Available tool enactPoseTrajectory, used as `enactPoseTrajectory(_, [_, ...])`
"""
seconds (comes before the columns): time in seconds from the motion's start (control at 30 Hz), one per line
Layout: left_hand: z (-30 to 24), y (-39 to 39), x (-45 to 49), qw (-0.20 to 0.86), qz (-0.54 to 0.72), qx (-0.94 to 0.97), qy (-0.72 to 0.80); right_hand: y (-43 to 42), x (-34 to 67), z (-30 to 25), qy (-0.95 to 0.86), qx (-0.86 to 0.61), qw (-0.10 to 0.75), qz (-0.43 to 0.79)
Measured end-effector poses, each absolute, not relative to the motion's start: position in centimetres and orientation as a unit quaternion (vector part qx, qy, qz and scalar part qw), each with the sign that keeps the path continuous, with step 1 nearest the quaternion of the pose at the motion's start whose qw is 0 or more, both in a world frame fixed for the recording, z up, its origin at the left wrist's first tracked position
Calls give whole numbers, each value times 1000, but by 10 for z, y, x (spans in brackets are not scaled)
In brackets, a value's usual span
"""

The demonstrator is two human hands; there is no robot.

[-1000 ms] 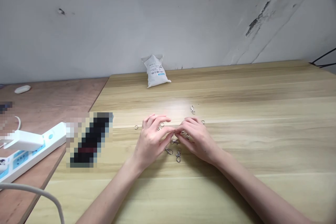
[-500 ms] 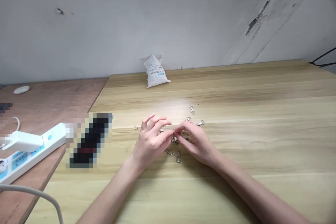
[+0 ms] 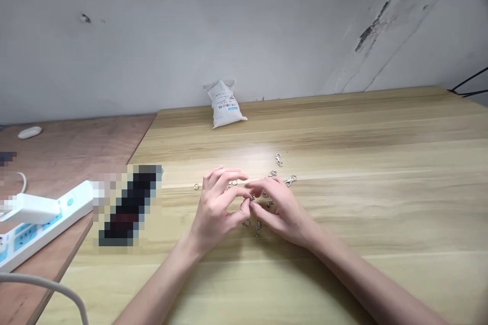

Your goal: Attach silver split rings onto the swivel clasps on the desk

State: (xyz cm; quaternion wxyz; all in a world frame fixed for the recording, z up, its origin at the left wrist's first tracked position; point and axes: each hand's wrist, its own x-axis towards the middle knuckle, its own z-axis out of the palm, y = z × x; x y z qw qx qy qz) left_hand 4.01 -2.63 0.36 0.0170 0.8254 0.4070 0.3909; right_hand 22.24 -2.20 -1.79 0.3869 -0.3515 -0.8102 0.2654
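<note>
My left hand (image 3: pixel 220 200) and my right hand (image 3: pixel 280 208) meet fingertip to fingertip above the tabletop. Between their thumbs and index fingers is a small silver metal piece (image 3: pixel 252 197), mostly hidden by the fingers. The left hand's other fingers are loosely curved. Around and below the hands lie several silver lobster clasps with rings: one clasp (image 3: pixel 258 228) in front, another clasp (image 3: pixel 291 181) to the right, and one more (image 3: pixel 279 160) farther back. Loose metal rings (image 3: pixel 196 187) lie left of and behind my left hand.
A white printed packet (image 3: pixel 226 106) stands at the back of the wooden table (image 3: pixel 362 172), near the wall. To the left are a pixelated dark object (image 3: pixel 131 205), a white power strip (image 3: pixel 41 226), a cable (image 3: pixel 49 280) and a white oval object (image 3: pixel 30 132).
The left index finger and thumb have closed in on the metal piece beside the right fingertips. Small rings behind the left hand now show. The camera has shifted slightly.
</note>
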Motion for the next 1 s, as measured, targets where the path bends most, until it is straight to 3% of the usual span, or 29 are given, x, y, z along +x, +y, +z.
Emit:
enactPoseTrajectory(0.6, [3,-26,40,25,387,843,372,-18,233,-4,-817,-295,249,428])
enactPoseTrajectory(1.0, [4,-26,40,25,371,847,379,-14,236,-8,-841,-318,257,353])
